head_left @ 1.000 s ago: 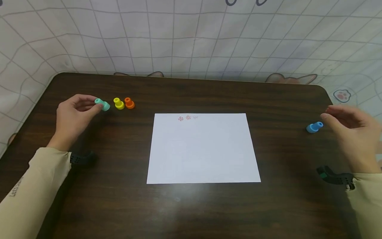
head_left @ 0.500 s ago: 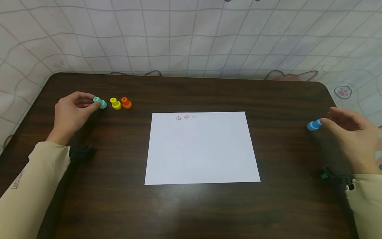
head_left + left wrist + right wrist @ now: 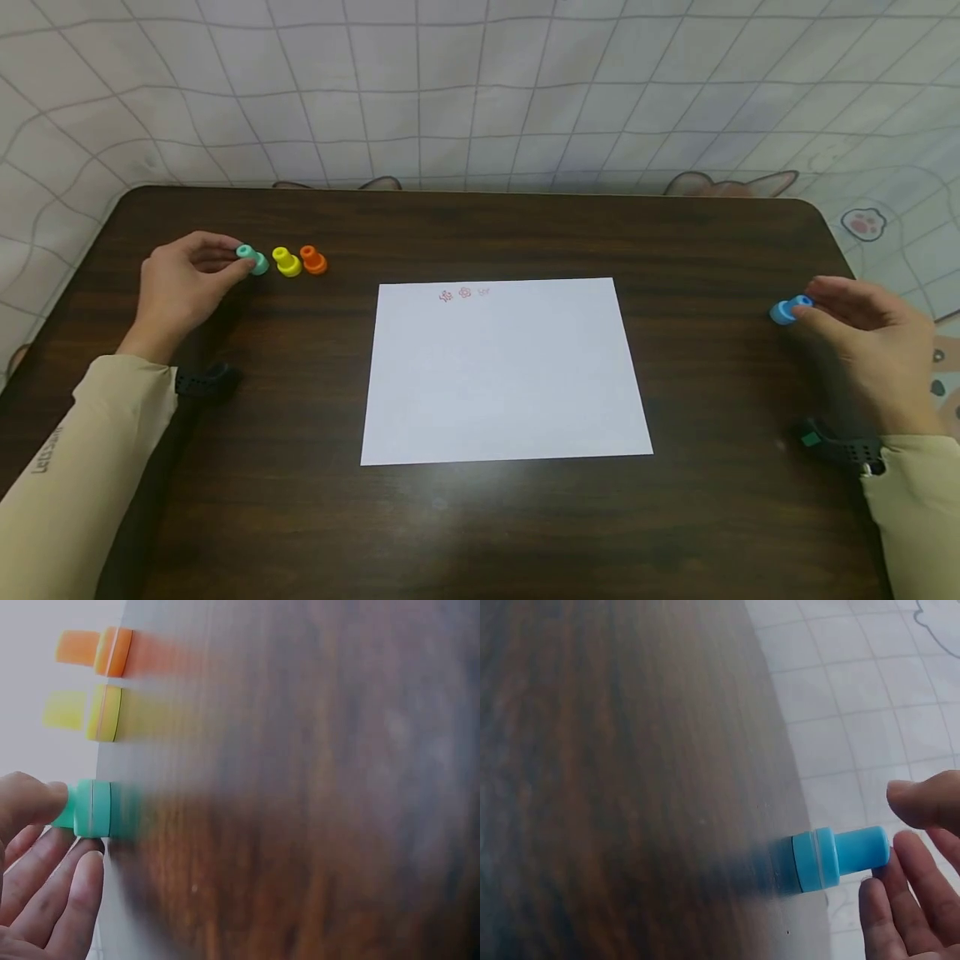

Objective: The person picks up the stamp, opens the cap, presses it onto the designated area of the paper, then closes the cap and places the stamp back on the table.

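At the table's left, my left hand (image 3: 183, 287) pinches the handle of a teal toy stamp (image 3: 94, 808) between thumb and fingers. The stamp stands upright with its wide base at the tabletop in the left wrist view. Right beside it are a yellow stamp (image 3: 287, 262) and an orange stamp (image 3: 313, 260). Over on the right, my right hand (image 3: 873, 350) is around the handle end of a blue stamp (image 3: 832, 859). Its thumb is apart from the handle in the right wrist view, while the fingertips are right at the handle's end.
A white sheet of paper (image 3: 506, 375) lies mid-table, with three small red prints near its top edge. The dark wooden table (image 3: 480, 533) backs onto a grid-patterned cloth (image 3: 450, 100). Each wrist wears a black band.
My right hand has moved left to the blue stamp, its thumb now overlapping the handle in the head view. The left hand keeps its pinch on the teal stamp. The head view has shifted slightly.
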The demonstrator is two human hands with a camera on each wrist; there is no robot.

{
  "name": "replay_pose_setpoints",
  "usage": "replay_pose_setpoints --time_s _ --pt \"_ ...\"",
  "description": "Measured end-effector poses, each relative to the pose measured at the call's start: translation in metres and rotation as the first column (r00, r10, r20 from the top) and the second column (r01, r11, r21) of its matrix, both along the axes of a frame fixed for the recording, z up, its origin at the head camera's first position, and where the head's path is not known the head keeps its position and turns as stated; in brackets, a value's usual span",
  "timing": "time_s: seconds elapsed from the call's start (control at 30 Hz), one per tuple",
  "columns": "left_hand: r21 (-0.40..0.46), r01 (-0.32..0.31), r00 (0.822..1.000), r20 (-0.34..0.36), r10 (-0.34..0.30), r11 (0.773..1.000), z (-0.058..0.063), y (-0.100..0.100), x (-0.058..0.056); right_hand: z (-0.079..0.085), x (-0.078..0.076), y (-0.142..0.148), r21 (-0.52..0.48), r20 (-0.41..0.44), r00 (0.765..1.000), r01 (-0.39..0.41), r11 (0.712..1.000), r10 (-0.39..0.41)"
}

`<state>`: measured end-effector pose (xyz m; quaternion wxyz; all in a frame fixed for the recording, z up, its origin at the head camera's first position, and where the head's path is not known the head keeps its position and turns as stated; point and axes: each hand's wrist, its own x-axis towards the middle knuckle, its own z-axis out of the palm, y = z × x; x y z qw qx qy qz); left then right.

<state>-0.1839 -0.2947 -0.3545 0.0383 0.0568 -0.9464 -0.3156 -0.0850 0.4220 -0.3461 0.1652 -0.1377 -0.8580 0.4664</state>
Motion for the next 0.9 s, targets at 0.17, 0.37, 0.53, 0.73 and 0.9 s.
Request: replay_pose_setpoints --time_s 0.17,0.37,0.53,0.73,0.9 --pt "-0.003 0.017 1.0 0.004 -0.017 1.0 0.001 -0.002 0.002 -0.003 0.001 0.001 0.022 0.061 0.998 -0.001 1.0 -0.001" --pt "-0.035 0.019 1.0 -0.008 -0.019 0.999 0.0 -0.007 0.003 -0.007 0.0 0.002 0.088 0.13 0.991 -0.054 0.995 0.043" --pt "-0.04 -0.001 0.999 -0.048 -0.001 0.999 0.003 -0.009 0.01 -0.01 0.0 0.005 0.118 0.146 0.986 -0.097 0.988 0.079" --pt "-0.035 0.013 0.995 -0.094 -0.016 0.999 0.007 -0.002 0.021 -0.011 0.0 0.007 0.153 0.182 0.976 -0.15 0.977 0.121" --pt "0.008 0.031 0.986 -0.166 -0.029 0.999 0.009 0.009 0.032 -0.01 0.0 0.006 0.215 0.209 0.971 -0.16 0.964 0.114"
